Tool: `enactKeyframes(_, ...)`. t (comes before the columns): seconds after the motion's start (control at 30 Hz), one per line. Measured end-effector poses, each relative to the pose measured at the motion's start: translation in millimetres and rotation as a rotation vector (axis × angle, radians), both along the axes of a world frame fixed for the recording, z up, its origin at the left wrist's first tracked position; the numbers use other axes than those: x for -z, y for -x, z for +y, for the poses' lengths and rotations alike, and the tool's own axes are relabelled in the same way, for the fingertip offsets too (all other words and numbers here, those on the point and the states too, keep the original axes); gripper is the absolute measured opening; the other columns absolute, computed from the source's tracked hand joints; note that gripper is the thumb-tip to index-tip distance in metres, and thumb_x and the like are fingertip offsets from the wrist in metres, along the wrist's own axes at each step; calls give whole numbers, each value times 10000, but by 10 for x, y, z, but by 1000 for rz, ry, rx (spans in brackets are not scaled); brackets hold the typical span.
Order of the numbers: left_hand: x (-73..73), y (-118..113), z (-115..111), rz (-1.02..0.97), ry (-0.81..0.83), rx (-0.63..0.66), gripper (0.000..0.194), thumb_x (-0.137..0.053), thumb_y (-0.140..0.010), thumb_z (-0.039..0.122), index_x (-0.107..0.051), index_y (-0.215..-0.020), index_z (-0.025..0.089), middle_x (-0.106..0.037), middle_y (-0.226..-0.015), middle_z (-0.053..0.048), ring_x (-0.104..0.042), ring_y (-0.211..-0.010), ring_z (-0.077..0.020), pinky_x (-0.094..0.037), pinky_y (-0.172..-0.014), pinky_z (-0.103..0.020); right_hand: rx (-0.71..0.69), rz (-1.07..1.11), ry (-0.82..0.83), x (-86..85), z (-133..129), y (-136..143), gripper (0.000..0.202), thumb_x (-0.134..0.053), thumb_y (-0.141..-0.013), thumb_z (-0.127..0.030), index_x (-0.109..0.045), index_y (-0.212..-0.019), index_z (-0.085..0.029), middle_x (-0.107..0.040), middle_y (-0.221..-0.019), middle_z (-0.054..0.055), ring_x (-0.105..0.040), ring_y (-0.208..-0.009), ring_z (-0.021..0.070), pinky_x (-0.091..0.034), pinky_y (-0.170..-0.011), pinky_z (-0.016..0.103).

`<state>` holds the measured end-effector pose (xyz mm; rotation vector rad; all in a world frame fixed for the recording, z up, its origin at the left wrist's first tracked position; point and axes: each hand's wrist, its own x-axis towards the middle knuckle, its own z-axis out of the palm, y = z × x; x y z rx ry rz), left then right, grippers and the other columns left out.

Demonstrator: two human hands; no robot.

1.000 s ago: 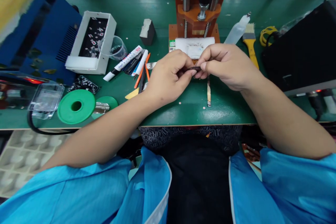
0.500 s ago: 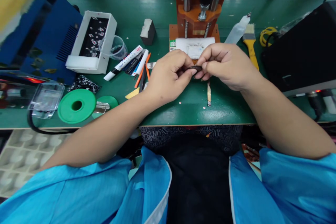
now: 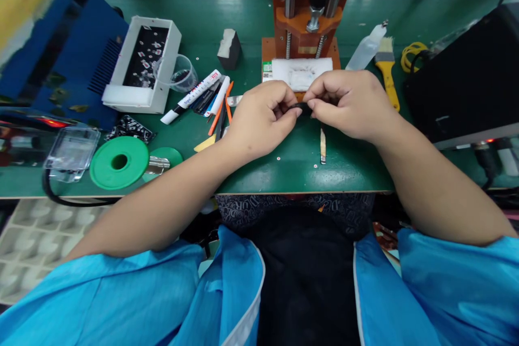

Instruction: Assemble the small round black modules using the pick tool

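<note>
A small dark part point(image 3: 300, 106), too small to make out its kind, is pinched between my two hands above the green bench. My left hand point(image 3: 263, 119) is closed, thumb and fingertips on the part's left end. My right hand point(image 3: 348, 104) is closed too, its thumb and index finger at the right end. Behind the hands, a white pad point(image 3: 302, 73) with dark smudges lies at the base of an orange hand press point(image 3: 308, 24). Below my right fingers a narrow tan strip with a metallic tip point(image 3: 323, 147) lies on the bench.
On the left stand a white box point(image 3: 173, 43) of small parts, a clear cup point(image 3: 184, 75), a marker point(image 3: 198, 92) and a green spool point(image 3: 132, 170). A squeeze bottle point(image 3: 365, 51), a yellow brush point(image 3: 388, 78) and a black device point(image 3: 466, 75) are on the right.
My right hand has shifted slightly, and its fingers have curled in around the dark part's right end. The left hand keeps its pinch almost unchanged.
</note>
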<state>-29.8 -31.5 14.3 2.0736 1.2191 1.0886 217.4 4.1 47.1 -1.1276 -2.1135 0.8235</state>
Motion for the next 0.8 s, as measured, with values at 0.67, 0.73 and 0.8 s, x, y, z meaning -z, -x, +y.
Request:
enactKeyframes(0.67, -79, -59, -25, 66, 47, -41, 317, -786, -946, 9, -613, -843, 254, -693, -821, 28, -699, -839, -205, -505, -806, -380, -62, -231, -99, -33, -4, 29, 156, -759, -1000, -131, -858, -982, -249, -836, -904, 13, -737, -841, 236, -546, -878, 407)
enactKeyframes(0.73, -80, -68, -25, 43, 71, -45, 324, -791, -943, 2, -616, -836, 253, -687, -812, 31, -681, -815, -198, -499, -791, -378, -38, -243, -103, -27, -12, 54, 148, -776, -989, -120, -842, -971, -251, -838, -913, 19, -748, -855, 250, -550, -886, 418)
enactKeyframes(0.8, -75, -79, -21, -9, 103, -46, 321, -792, -942, 3, -623, -833, 254, -674, -795, 35, -653, -780, -188, -496, -762, -370, -5, -249, -108, -26, -23, 83, 158, -789, -974, -101, -817, -951, -255, -836, -911, 27, -757, -864, 265, -554, -887, 430)
